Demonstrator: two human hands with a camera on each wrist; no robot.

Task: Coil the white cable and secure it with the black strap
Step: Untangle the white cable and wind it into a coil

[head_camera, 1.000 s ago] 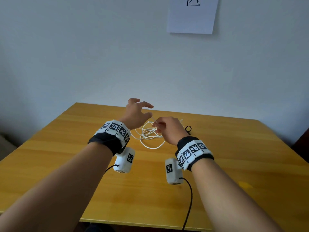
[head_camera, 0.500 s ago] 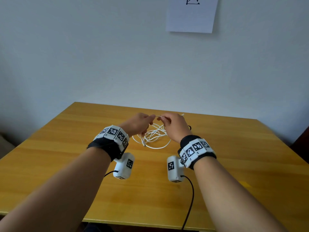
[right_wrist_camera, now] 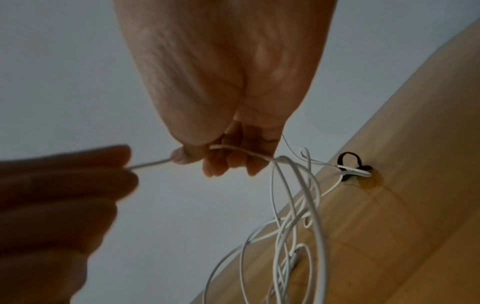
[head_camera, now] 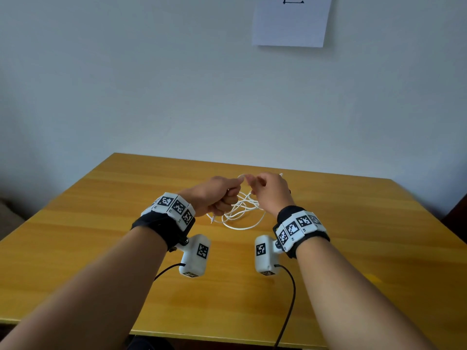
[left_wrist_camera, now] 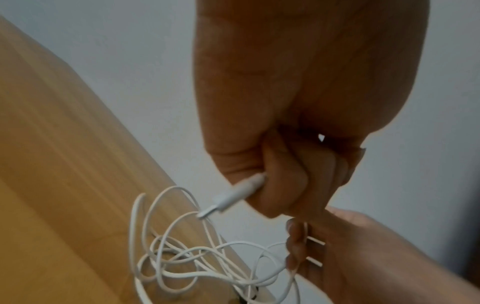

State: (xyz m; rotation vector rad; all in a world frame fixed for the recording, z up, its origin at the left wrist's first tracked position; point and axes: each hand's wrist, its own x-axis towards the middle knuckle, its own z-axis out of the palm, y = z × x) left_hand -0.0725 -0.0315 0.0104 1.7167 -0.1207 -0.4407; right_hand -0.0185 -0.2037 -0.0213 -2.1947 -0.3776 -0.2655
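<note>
A thin white cable (head_camera: 240, 213) lies in a loose tangle on the wooden table (head_camera: 101, 198), part of it lifted. My left hand (head_camera: 222, 195) is a fist round the cable near its plug (left_wrist_camera: 233, 197), which sticks out below the little finger. My right hand (head_camera: 262, 190) pinches the cable (right_wrist_camera: 241, 153) a short way along, with a taut stretch running between both hands. Several loops (right_wrist_camera: 293, 205) hang from the right hand to the table. The black strap (right_wrist_camera: 349, 162) sits on the cable where it lies on the table, beyond the right hand.
A white wall rises right behind the table's far edge, with a paper sheet (head_camera: 290, 21) pinned high up. Black camera leads (head_camera: 288, 299) hang from both wrists over the near table edge. Bare wood surrounds the tangle on every side.
My left hand went from spread open above the tangle to a fist round the cable end. Both hands have risen and come together, lifting part of the cable.
</note>
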